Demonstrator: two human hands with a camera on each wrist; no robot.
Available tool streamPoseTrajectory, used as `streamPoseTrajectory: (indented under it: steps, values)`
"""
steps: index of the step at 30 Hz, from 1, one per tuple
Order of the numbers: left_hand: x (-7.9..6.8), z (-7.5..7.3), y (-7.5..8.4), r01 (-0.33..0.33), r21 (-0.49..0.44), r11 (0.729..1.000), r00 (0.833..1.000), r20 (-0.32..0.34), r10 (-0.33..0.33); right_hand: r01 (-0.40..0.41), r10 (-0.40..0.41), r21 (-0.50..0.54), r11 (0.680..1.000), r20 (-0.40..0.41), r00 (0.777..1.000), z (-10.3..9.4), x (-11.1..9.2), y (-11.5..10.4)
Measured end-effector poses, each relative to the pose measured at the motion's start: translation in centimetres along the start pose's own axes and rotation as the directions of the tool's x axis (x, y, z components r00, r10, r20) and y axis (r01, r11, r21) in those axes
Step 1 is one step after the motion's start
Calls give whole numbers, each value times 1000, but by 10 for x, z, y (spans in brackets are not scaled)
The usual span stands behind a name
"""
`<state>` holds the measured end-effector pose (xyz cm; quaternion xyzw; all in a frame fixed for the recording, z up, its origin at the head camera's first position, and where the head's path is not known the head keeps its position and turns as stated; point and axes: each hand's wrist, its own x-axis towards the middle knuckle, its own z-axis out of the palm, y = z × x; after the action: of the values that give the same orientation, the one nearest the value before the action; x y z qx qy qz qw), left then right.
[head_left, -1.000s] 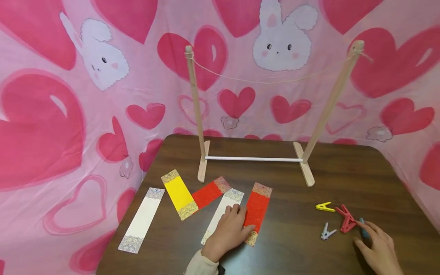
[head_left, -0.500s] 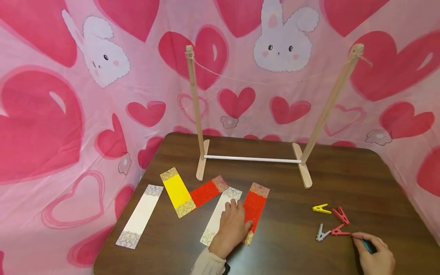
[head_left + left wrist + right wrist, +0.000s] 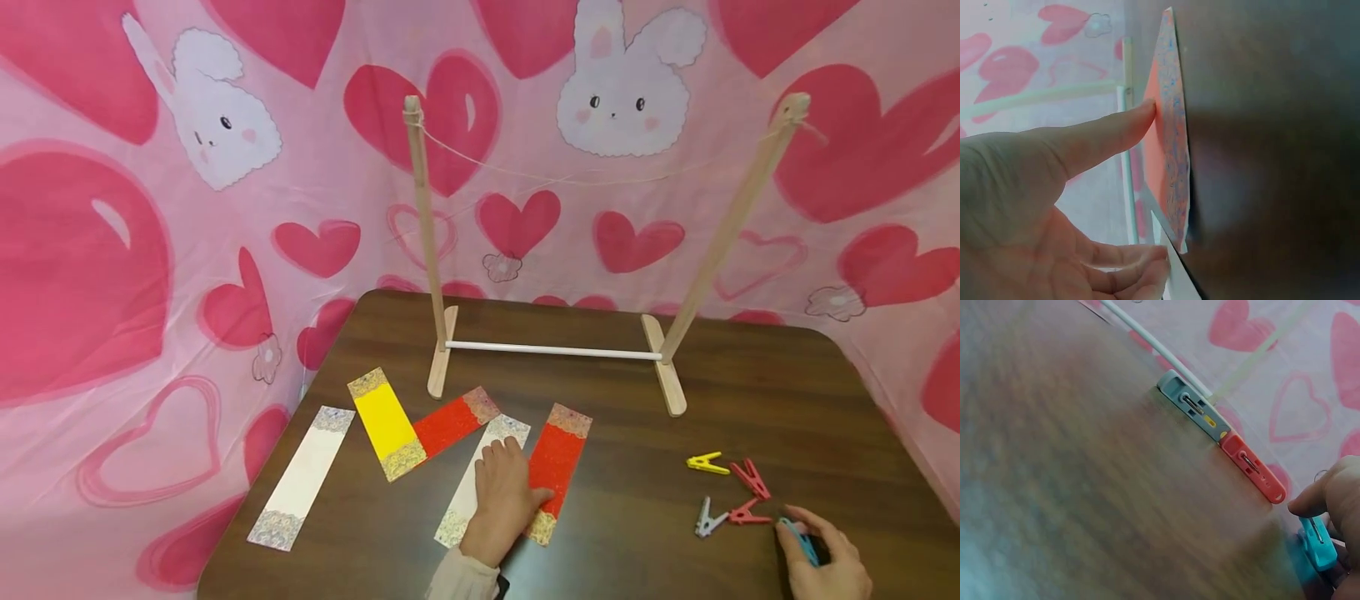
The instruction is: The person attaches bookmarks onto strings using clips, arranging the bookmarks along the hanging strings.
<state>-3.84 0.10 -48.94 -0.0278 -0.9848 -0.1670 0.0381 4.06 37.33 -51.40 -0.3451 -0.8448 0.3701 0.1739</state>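
My left hand (image 3: pixel 501 492) rests over a white strip (image 3: pixel 459 502) with lacy patterned ends. Its thumb reaches out to the red strip (image 3: pixel 558 458) beside it. In the left wrist view, the thumb meets the red strip (image 3: pixel 1169 144) near its patterned end, and the loosely bent fingers lie by the white strip (image 3: pixel 1179 275). At the lower right, my right hand (image 3: pixel 828 560) pinches a blue clothespin (image 3: pixel 801 542). The right wrist view shows the blue clothespin (image 3: pixel 1317 544) under a fingertip. A red clothespin (image 3: pixel 750 513) lies just left of that hand.
Nearby lie grey (image 3: pixel 708 518), yellow (image 3: pixel 707 463) and another red clothespin (image 3: pixel 752 480). Farther left are a second red strip (image 3: pixel 448 423), a yellow strip (image 3: pixel 386 421) and another white strip (image 3: pixel 303 475). A wooden stand (image 3: pixel 555 348) with a slack string (image 3: pixel 540 177) rises behind.
The two red clothespins, bunched together before, now lie apart. My right hand has drawn slightly down with the blue clothespin. My left hand has barely shifted over the strips.
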Motion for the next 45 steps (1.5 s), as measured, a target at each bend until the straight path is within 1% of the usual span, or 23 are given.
streamPoseTrajectory:
  steps: [3,6,10,12,17,18,20,22,25,27,29,31,33,35,36,37,39,41,42,45]
  values:
    - [0,-2,3,1,-71,997,999,36,1,18,-18,-15,1000,-23,1000,-4,1,4]
    - [-1,-3,5,-1,-115,993,998,58,7,45,-45,4,999,-50,998,-5,1,7]
    - [0,-3,5,-11,-129,992,998,68,20,41,-39,29,999,-67,997,-5,0,7]
    - [1,-3,3,-11,-140,990,996,86,24,9,-7,37,999,-68,998,-4,0,6]
    - [2,-3,-5,-6,-219,976,987,158,41,-56,60,54,997,-76,995,-3,-2,3]
    - [3,-3,-7,-8,-229,973,986,162,46,-53,57,53,997,-81,995,-3,-2,3]
    - [6,-3,-13,-9,-238,971,984,173,51,-27,38,104,994,-107,994,-1,-3,2]
    - [10,-4,-22,-9,-242,970,981,185,55,3,14,132,991,-127,992,2,-4,1]
    - [16,-7,-36,-34,-250,968,982,173,79,33,-6,185,982,-146,989,6,-6,1]
    - [19,-10,-42,-59,-285,957,982,158,108,26,4,198,980,-147,989,5,-6,1]
    - [21,-13,-45,-94,-334,938,981,128,144,46,-8,233,971,-162,987,4,-6,1]
    - [23,-17,-47,-127,-401,907,978,102,182,97,-45,272,957,-189,981,4,-4,-1]
    - [23,-21,-48,-146,-469,871,972,94,214,154,-92,301,941,-211,973,6,-3,-4]
    - [23,-25,-48,-165,-538,827,965,84,247,207,-130,321,924,-244,961,6,-2,-7]
    - [23,-27,-48,-176,-560,809,963,74,260,220,-137,338,915,-254,958,5,-2,-10]
    - [22,-29,-48,-185,-579,794,961,61,269,219,-131,345,913,-261,956,4,-3,-13]
    - [20,-34,-49,-204,-609,766,962,22,273,224,-125,378,898,-267,955,3,-5,-21]
    - [18,-39,-51,-225,-625,747,962,-23,270,217,-108,460,861,-251,962,2,-8,-29]
    - [17,-41,-52,-233,-630,741,963,-41,267,221,-114,478,850,-242,964,2,-9,-34]
    - [13,-51,-58,-226,-660,716,967,-61,249,234,-149,567,790,-193,970,4,-13,-48]
